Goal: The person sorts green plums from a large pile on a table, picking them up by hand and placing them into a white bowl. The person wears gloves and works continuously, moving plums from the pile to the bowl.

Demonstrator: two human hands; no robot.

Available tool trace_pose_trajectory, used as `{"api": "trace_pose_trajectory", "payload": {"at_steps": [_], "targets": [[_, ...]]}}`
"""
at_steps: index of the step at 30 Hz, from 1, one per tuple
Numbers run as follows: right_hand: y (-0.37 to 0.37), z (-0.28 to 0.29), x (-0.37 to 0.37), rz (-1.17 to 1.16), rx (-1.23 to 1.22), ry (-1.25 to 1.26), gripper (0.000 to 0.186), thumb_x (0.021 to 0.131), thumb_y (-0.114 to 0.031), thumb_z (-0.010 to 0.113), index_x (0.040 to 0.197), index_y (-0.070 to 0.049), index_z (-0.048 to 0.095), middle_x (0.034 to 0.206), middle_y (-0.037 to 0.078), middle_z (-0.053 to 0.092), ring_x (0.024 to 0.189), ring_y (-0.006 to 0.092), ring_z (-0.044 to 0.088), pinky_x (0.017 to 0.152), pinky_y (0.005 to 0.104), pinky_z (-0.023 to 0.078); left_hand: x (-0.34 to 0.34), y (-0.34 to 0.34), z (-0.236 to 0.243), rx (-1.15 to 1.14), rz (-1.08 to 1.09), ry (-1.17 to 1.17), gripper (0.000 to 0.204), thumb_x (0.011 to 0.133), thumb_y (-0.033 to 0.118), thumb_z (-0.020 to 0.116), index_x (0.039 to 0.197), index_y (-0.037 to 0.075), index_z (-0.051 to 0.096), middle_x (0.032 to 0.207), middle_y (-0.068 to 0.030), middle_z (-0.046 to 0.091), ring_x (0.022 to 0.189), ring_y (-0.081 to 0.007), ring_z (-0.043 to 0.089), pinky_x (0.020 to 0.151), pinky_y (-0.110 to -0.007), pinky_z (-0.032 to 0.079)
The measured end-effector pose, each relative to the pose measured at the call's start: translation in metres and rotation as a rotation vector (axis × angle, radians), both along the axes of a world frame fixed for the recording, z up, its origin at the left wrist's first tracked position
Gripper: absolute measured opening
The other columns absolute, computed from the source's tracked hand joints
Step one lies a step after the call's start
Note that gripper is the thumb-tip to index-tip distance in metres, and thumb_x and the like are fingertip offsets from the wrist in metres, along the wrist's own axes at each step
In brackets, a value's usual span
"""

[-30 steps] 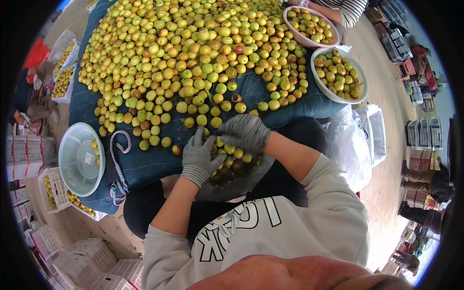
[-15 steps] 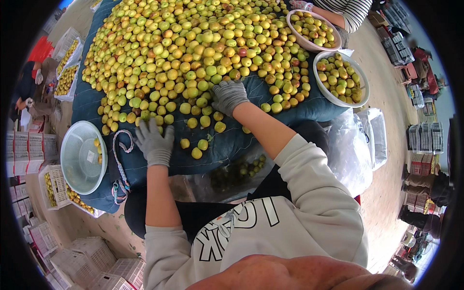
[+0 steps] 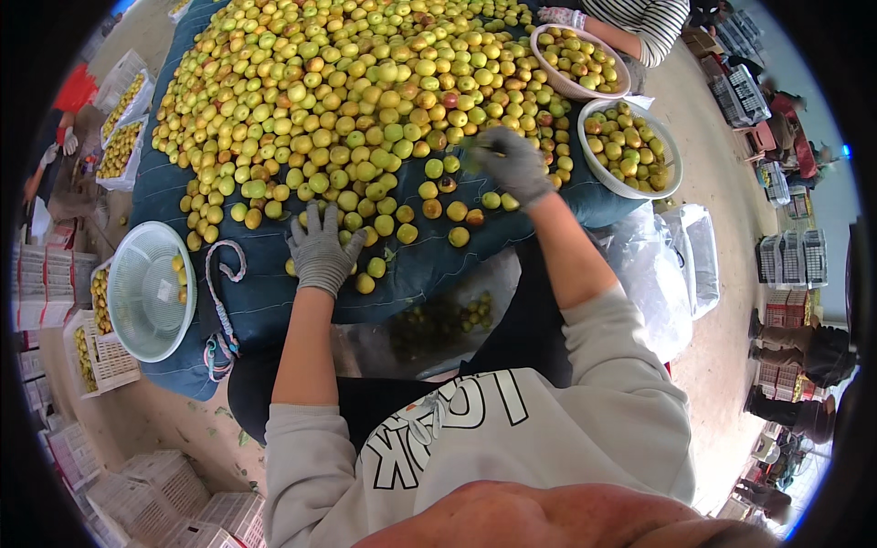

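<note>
My left hand, in a grey striped glove, lies with fingers spread at the near edge of the pile of yellow-green round fruit on a dark teal padded surface. My right hand, gloved alike and blurred, is raised at the pile's right side near the white basket of fruit; its fingers are curled around something small and green that I cannot make out. Below the pad's front edge, a plastic-lined container holds more fruit.
A pale basket with few fruit and a braided rope lie at left. A pink basket stands beside a co-worker's striped sleeve. Clear plastic bags are at right; crates and other people surround the pad.
Both hands have moved forward from the front edge, where fruit was falling into the container. Since half a second ago my left hand shifted right and my right hand moved right, closing its fingers.
</note>
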State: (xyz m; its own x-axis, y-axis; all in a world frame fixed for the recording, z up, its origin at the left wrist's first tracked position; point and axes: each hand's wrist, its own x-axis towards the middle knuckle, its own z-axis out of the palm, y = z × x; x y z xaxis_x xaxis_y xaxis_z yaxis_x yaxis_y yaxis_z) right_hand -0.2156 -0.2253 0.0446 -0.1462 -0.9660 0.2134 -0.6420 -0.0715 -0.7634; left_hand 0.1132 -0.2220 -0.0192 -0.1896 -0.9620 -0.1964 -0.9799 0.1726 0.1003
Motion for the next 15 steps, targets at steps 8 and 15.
{"api": "trace_pose_trajectory", "payload": {"at_steps": [8, 15], "targets": [[0.218, 0.002, -0.169, -0.371, 0.277, 0.338, 0.021, 0.088, -0.022, 0.069, 0.094, -0.002, 0.067, 0.077, 0.018, 0.067, 0.073, 0.0278, 0.069, 0.067, 0.0374, 0.053, -0.009, 0.004, 0.037, 0.191, -0.108, 0.618, 0.051, 0.092, 0.05, 0.06, 0.121, 0.009, 0.063, 0.112, -0.0187, 0.068, 0.104, -0.0363, 0.066, 0.093, -0.042, 0.051], [0.291, -0.03, -0.184, 0.028, 1.095, 0.568, 0.048, 0.085, -0.044, 0.065, 0.123, -0.013, 0.066, 0.12, 0.018, 0.066, 0.116, 0.0371, 0.06, 0.098, 0.0435, 0.047, -0.062, -0.101, 0.032, -0.106, -0.109, 0.007, 0.069, 0.094, 0.06, 0.045, 0.153, 0.024, 0.035, 0.163, -0.011, 0.02, 0.149, -0.031, 0.022, 0.121, -0.05, 0.015]]}}
